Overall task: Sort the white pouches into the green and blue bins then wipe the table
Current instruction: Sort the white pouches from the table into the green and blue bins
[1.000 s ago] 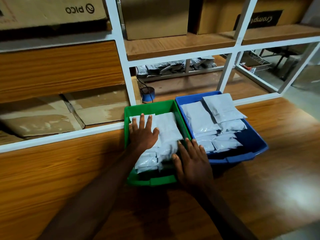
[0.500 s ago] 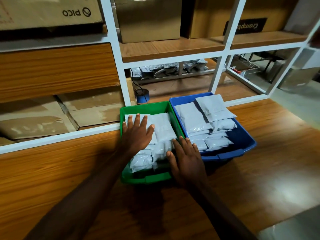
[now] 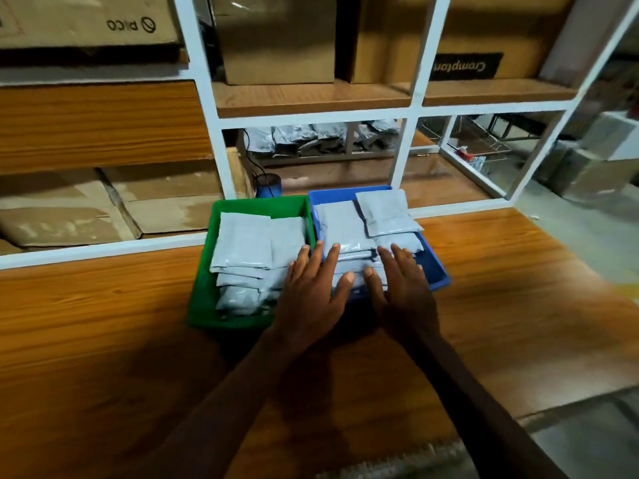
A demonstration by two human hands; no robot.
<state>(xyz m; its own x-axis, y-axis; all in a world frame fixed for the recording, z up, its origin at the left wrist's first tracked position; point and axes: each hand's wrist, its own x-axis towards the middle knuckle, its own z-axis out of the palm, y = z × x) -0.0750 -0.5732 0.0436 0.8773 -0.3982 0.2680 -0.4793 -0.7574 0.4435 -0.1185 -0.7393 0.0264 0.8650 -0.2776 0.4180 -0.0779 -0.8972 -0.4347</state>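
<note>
A green bin point(image 3: 207, 288) and a blue bin point(image 3: 436, 267) stand side by side on the wooden table point(image 3: 103, 340), both piled with white pouches. The green bin's pouches point(image 3: 242, 247) lie uncovered. My left hand point(image 3: 313, 292) lies flat with straight fingers over the seam between the bins, its fingertips on the blue bin's pouches point(image 3: 345, 226). My right hand point(image 3: 401, 285) lies flat beside it on the front pouches of the blue bin. One large pouch point(image 3: 383, 212) sits on top at the back of the blue bin. Neither hand grips anything.
A white-framed shelf unit point(image 3: 221, 160) rises right behind the bins, holding cardboard boxes point(image 3: 276, 39) and more grey pouches point(image 3: 311, 136). A small blue object with a black cable point(image 3: 268, 184) stands behind the green bin. Flattened cardboard point(image 3: 103, 202) lies at the left.
Both hands have shifted right: the left one left the green bin's pouches for the seam and blue bin, the right one moved from the green bin's front corner onto the blue bin's pouches.
</note>
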